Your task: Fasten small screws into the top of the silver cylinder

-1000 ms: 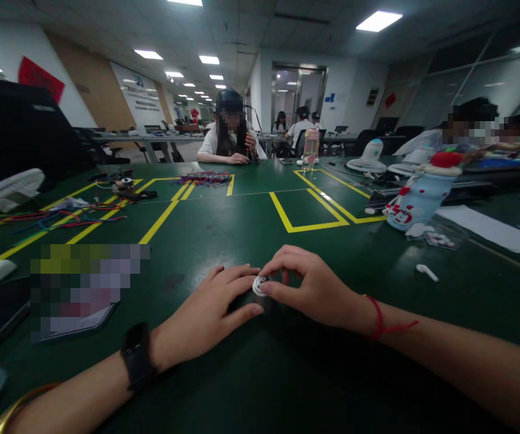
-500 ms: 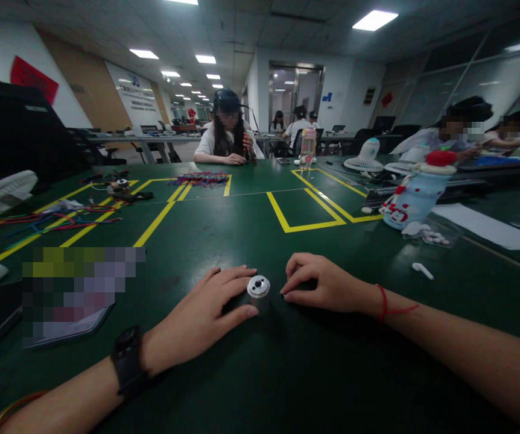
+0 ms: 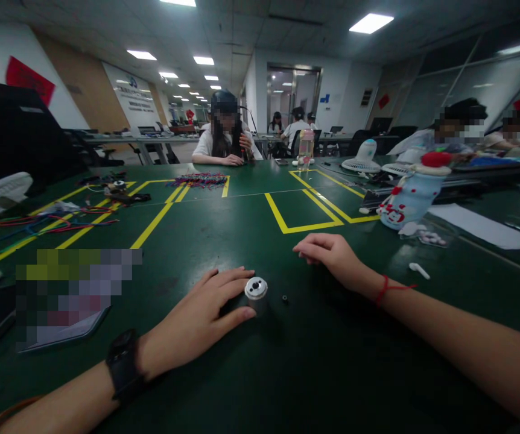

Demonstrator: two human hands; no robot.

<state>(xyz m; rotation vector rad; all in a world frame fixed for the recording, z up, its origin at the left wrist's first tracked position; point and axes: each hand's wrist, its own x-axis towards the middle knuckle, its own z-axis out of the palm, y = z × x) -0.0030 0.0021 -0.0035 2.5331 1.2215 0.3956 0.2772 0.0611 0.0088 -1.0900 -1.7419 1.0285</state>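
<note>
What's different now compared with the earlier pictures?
The right hand has let go of a small black part, which now lies beside the metal cylinder, and has moved away, forward and to the right. The left hand has stayed at the cylinder, which remains upright on the table.

Dim room, lit by ceiling panels (image 3: 371, 23); soft glare on the desk (image 3: 215, 241), its near edge sinking into shadow.

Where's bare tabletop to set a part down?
Free: green table beyond the cylinder, left of the yellow U; also the near stretch, this side of the black bit. Crowded: left, from pixelated item to wire pile; right, around bottle and paper.
</note>
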